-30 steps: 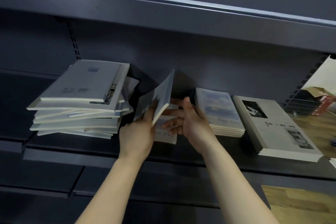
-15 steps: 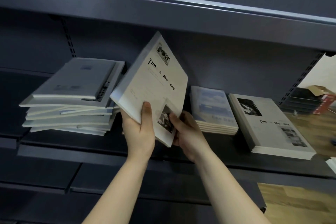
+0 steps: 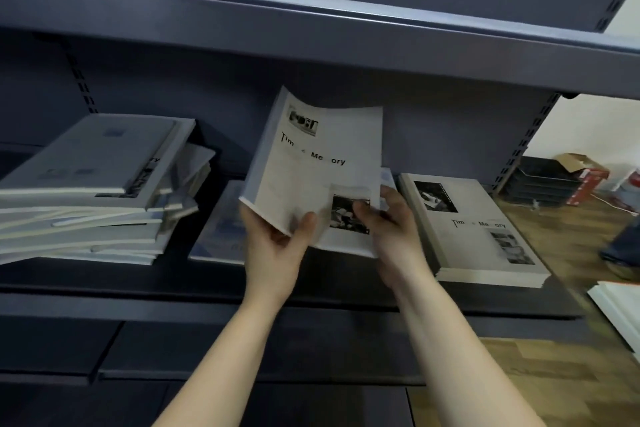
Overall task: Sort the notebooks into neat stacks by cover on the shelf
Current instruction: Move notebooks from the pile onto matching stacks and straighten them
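Both hands hold a grey "Time Memory" notebook (image 3: pixel 311 177) tilted up above the dark shelf (image 3: pixel 138 281). My left hand (image 3: pixel 277 246) grips its lower left corner, thumb on the cover. My right hand (image 3: pixel 391 222) pinches its lower right edge. A neat stack with the same grey cover (image 3: pixel 478 232) lies to the right. A blue-cover notebook (image 3: pixel 218 229) lies flat behind my left hand; another blue stack (image 3: pixel 388 177) is mostly hidden behind the held notebook. A messy mixed pile (image 3: pixel 93 191) sits at the left.
An upper shelf (image 3: pixel 311 24) overhangs close above the held notebook. Beyond the shelf's right end are a wooden floor (image 3: pixel 571 243), black stacked trays (image 3: pixel 540 184), a red-and-white box (image 3: pixel 585 177) and a white edge (image 3: pixel 620 308) at lower right.
The grey notebook, pulled out of the middle gap a second ago, has been lifted and swung rightward. My right hand moved from under it to its lower right edge.
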The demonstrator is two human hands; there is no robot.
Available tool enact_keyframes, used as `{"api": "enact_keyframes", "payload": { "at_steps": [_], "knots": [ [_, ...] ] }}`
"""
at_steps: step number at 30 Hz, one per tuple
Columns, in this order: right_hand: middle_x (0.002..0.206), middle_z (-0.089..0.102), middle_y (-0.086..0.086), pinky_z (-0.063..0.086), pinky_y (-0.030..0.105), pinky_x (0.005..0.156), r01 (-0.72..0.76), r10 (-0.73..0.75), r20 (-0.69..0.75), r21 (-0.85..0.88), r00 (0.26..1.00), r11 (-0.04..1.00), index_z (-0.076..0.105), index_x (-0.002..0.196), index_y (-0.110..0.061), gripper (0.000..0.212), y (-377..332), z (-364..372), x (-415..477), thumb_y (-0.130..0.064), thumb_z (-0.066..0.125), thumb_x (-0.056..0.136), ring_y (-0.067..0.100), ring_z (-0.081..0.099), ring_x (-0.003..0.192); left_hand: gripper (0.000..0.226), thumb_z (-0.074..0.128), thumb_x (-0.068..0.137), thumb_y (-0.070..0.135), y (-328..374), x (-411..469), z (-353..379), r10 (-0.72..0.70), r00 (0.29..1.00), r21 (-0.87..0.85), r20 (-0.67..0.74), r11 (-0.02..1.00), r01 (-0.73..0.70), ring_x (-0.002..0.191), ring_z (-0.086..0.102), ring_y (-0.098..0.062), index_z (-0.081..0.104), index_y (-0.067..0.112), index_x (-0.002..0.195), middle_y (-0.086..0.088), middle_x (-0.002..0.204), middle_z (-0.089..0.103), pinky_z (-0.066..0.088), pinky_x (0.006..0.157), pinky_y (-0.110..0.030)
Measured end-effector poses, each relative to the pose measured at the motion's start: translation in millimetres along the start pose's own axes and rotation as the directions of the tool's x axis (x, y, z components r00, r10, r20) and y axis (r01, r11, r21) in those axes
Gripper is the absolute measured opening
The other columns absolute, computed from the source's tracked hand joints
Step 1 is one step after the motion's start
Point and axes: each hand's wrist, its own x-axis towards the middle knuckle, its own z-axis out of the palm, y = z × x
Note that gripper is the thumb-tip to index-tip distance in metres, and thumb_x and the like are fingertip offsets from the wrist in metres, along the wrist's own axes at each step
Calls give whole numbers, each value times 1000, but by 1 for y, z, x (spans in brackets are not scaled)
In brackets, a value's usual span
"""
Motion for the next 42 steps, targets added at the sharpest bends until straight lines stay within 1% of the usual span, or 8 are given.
{"api": "enact_keyframes", "payload": {
  "at_steps": [5, 9, 13, 16, 22, 29, 35, 42],
  "knots": [
    [91, 73, 1, 53, 36, 82, -22, 19, -142, -24, 990, 999, 67, 96, -16, 15, -25, -70, 21, -3, 63, 88, 16, 68, 86, 46, 59, 73, 66, -16, -10, 14, -172, 951, 292, 256, 952, 93, 98, 62, 1, 50, 42, 112, 24, 106, 64, 50, 76, -15],
    [90, 75, 2, 50, 45, 90, -103, 95, -235, -21, 967, 994, 72, 81, -23, 20, -36, -133, 27, -5, 66, 87, 25, 68, 94, 55, 40, 78, 71, -32, -17, 30, -197, 851, 682, 487, 694, -230, 99, 58, 0, 57, 34, 114, 18, 111, 59, 49, 79, -25],
    [98, 71, 12, 52, 41, 77, -187, 149, -311, -97, 939, 978, 67, 90, -17, 13, -42, -188, 27, -4, 64, 88, 29, 67, 85, 57, 31, 84, 67, -44, -26, 47, -222, 772, 725, 596, 562, -398, 105, 52, -4, 59, 30, 118, 15, 116, 58, 41, 80, -21],
    [91, 67, 13, 51, 34, 64, -237, 177, -349, -135, 920, 962, 61, 100, -8, 14, -45, -222, 24, 1, 62, 88, 25, 63, 73, 55, 31, 86, 61, -52, -31, 54, -216, 771, 734, 599, 533, -421, 105, 53, -8, 62, 26, 116, 11, 114, 61, 41, 84, -23],
    [98, 66, 23, 52, 46, 78, -278, 129, -351, -418, 928, 865, 60, 107, -6, 24, -33, -262, 29, 4, 65, 85, 31, 62, 79, 46, 37, 86, 53, -62, -32, 63, -175, 804, 772, 568, 450, -448, 96, 55, -12, 67, 23, 104, 10, 100, 63, 44, 79, -28],
    [81, 68, 11, 53, 40, 68, -239, -78, -341, -786, 937, 570, 71, 108, -8, 29, -17, -270, 52, -9, 74, 79, 28, 64, 72, 48, 35, 86, 53, -63, -33, 62, -219, 806, 787, 551, 459, -413, 109, 51, -11, 61, 27, 117, 13, 114, 59, 37, 92, -31],
    [86, 71, 15, 35, 30, 61, -249, -155, -341, -871, 927, 424, 74, 100, -7, 24, -14, -267, 63, -16, 76, 78, 25, 54, 73, 55, 31, 84, 57, -62, -34, 63, -255, 807, 801, 532, 461, -382, 113, 47, -9, 56, 29, 124, 14, 118, 57, 36, 98, -33],
    [79, 65, 18, 41, 34, 61, -292, -149, -374, -872, 915, 392, 72, 87, -3, 17, -9, -266, 67, -16, 74, 77, 37, 61, 78, 56, 30, 83, 57, -63, -34, 64, -273, 808, 815, 523, 438, -379, 115, 47, -10, 56, 29, 125, 13, 120, 56, 36, 98, -35]
  ]
}}
